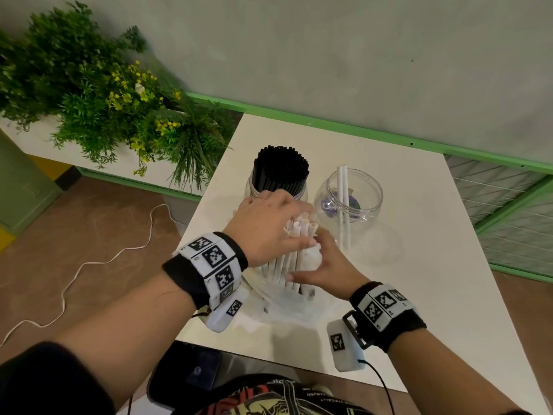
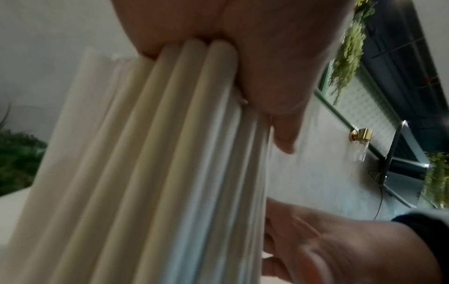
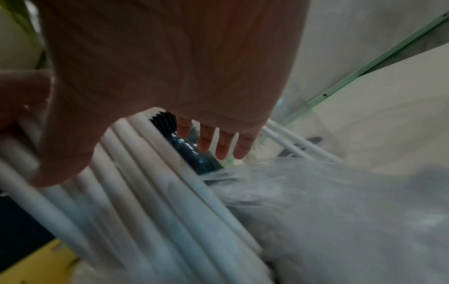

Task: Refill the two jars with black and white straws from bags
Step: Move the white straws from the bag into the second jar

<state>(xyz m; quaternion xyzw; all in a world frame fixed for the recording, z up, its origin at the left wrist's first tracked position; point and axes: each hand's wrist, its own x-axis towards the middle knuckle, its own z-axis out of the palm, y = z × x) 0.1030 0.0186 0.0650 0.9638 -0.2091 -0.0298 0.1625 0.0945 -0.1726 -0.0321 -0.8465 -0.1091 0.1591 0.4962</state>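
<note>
I see my left hand (image 1: 269,226) curled round the top of a bundle of white straws (image 1: 291,259), gripping it near the bench's (image 1: 419,280) middle; the left wrist view shows the thumb and palm clamped on the straw ends. The bundle stands tilted, its lower part still inside a clear bag (image 1: 287,307) that lies crumpled toward the near edge. My right hand (image 1: 326,265) is just right of the bundle, fingers straight and spread, released, the palm against the bag and straws; whether it presses them I cannot tell.

Behind my left hand stands a jar (image 1: 257,187) packed full of black straws (image 1: 281,169). To its right, just beside it, a second clear jar (image 1: 353,199) holds only two white straws (image 1: 344,205) leaning on its rim.

The bench's right half and far right corner are bare. Plants (image 1: 104,94) crowd past the left edge, and a green rail (image 1: 329,121) runs along the far edge.
</note>
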